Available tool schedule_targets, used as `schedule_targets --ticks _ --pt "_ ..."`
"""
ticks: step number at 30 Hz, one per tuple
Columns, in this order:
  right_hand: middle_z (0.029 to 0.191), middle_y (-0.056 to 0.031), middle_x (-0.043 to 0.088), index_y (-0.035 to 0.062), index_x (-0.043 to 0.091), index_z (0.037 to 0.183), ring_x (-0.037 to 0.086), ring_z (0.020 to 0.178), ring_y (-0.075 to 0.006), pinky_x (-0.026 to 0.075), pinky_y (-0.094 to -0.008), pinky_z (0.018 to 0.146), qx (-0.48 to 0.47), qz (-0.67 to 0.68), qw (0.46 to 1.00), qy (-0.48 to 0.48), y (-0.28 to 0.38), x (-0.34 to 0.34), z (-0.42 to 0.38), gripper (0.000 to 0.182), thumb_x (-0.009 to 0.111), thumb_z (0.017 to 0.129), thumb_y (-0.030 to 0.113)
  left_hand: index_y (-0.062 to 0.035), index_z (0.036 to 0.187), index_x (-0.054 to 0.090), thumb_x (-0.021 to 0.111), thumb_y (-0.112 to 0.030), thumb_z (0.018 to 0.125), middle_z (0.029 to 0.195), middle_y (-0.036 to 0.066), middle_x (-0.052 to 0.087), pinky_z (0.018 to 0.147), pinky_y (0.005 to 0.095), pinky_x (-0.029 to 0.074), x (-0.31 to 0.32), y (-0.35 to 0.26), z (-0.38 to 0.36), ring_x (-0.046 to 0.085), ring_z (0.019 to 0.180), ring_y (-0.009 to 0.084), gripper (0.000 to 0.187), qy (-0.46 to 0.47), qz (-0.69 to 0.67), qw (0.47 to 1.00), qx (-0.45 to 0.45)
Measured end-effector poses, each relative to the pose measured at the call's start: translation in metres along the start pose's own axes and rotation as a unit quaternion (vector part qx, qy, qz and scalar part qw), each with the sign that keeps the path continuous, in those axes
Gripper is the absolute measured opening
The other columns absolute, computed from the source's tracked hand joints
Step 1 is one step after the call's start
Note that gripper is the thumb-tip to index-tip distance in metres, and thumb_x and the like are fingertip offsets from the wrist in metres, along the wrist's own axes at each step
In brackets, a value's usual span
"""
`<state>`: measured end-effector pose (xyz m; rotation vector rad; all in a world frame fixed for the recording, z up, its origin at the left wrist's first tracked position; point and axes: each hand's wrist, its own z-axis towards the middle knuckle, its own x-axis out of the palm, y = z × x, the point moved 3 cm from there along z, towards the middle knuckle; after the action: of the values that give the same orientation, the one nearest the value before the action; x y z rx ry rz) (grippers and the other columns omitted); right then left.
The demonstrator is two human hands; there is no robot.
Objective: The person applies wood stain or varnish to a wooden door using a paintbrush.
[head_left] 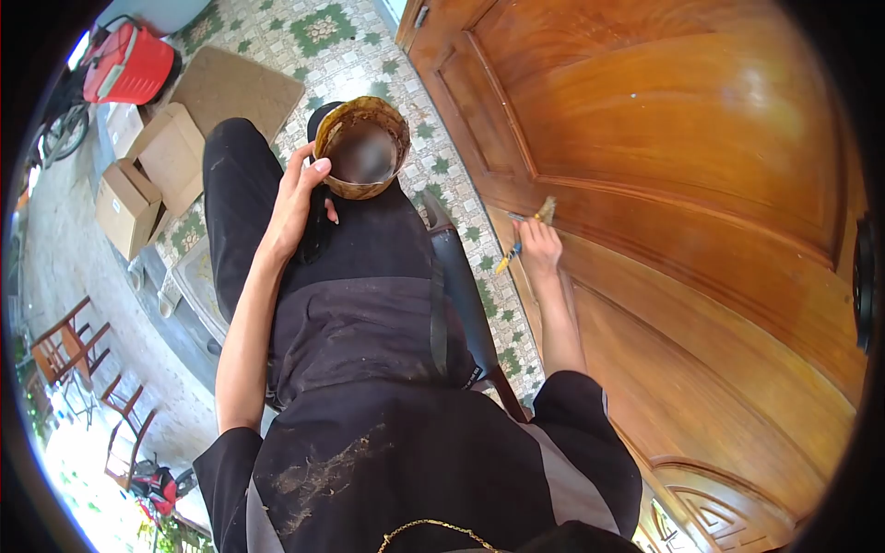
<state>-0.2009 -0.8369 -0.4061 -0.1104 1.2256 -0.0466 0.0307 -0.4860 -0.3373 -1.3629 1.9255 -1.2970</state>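
Note:
My left hand (300, 194) grips the near-left rim of a round, brown-stained pot (402, 152), with its thumb at the rim. Dark, shiny liquid (355, 157) lies inside, and the pot is over my dark-trousered leg (364, 240). Off to the right, my right hand (541, 247) is closed around a small paintbrush (548, 210). Its bristles point up and away, and a yellow and blue handle end (508, 258) sticks out below my fingers. The brush is right by a brown wooden door (627, 230) with raised panels.
A dark chair armrest (466, 300) runs along my right side, over the patterned tile floor (489, 286). Cardboard boxes (129, 207), a flat brown sheet (235, 92) and a red cooler (129, 64) are at the upper left. Wooden chairs (69, 341) stand farther left.

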Motion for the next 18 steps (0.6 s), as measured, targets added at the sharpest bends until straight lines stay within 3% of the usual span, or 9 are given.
schedule_targets --ticks 5,8,11,12,14,18 --pt "0.077 -0.0051 0.057 0.0121 0.056 0.077 0.061 0.074 -0.022 0.047 -0.0362 0.065 0.0 0.063 0.993 0.099 0.006 0.092 -0.014 0.022 0.067 0.094 0.021 0.0002 0.148 0.039 0.056 -0.037 0.099 0.106 0.013 0.062 0.064 0.0279 0.051 -0.006 -0.009 -0.02 0.059 0.063 0.0172 0.064 -0.021 -0.017 0.999 0.024" --pt "0.089 -0.0064 0.06 0.0109 0.06 0.089 0.064 0.085 -0.0246 0.051 -0.039 0.072 -0.023 0.079 0.979 0.186 0.008 0.141 -0.024 0.007 0.061 0.094 0.016 0.0026 0.143 0.043 0.053 -0.055 0.093 0.104 0.011 0.06 0.06 0.0277 0.053 -0.004 -0.016 -0.026 0.06 0.076 0.0162 0.076 -0.03 0.023 0.999 0.033" --pt "0.096 -0.0069 0.062 0.0108 0.062 0.094 0.066 0.091 -0.0253 0.054 -0.0398 0.076 -0.021 0.063 0.966 0.251 0.01 0.189 -0.042 0.005 0.059 0.091 0.014 0.0028 0.144 0.041 0.054 -0.055 0.092 0.107 0.013 0.061 0.062 0.028 0.053 -0.003 -0.019 -0.031 0.061 0.074 0.0168 0.079 -0.057 0.009 0.998 0.029" --pt "0.096 -0.0069 0.062 0.0108 0.062 0.094 0.066 0.091 -0.0253 0.054 -0.0398 0.076 -0.024 0.073 0.964 0.253 0.013 0.197 -0.043 0.005 0.059 0.091 0.014 0.0035 0.145 0.04 0.057 -0.045 0.093 0.098 0.012 0.063 0.064 0.0283 0.053 -0.007 -0.016 -0.033 0.061 0.066 0.0171 0.073 -0.054 -0.027 0.998 0.035" --pt "0.101 -0.0081 0.063 0.0108 0.065 0.098 0.067 0.094 -0.0259 0.056 -0.0402 0.079 -0.02 0.047 0.947 0.318 0.016 0.216 -0.047 0.011 0.058 0.089 0.013 0.0034 0.146 0.039 0.057 -0.048 0.092 0.099 0.012 0.063 0.065 0.0284 0.054 -0.011 -0.01 -0.034 0.061 0.066 0.0171 0.076 -0.054 -0.021 0.998 0.025" --pt "0.102 -0.0083 0.064 0.0089 0.069 0.091 0.069 0.091 -0.0249 0.059 -0.037 0.07 -0.019 0.038 0.938 0.344 0.019 0.26 -0.062 0.011 0.059 0.086 0.01 0.0036 0.149 0.034 0.058 -0.058 0.088 0.103 0.015 0.065 0.069 0.0286 0.056 -0.014 -0.008 -0.03 0.066 0.069 0.0181 0.09 -0.039 -0.005 0.999 -0.011"
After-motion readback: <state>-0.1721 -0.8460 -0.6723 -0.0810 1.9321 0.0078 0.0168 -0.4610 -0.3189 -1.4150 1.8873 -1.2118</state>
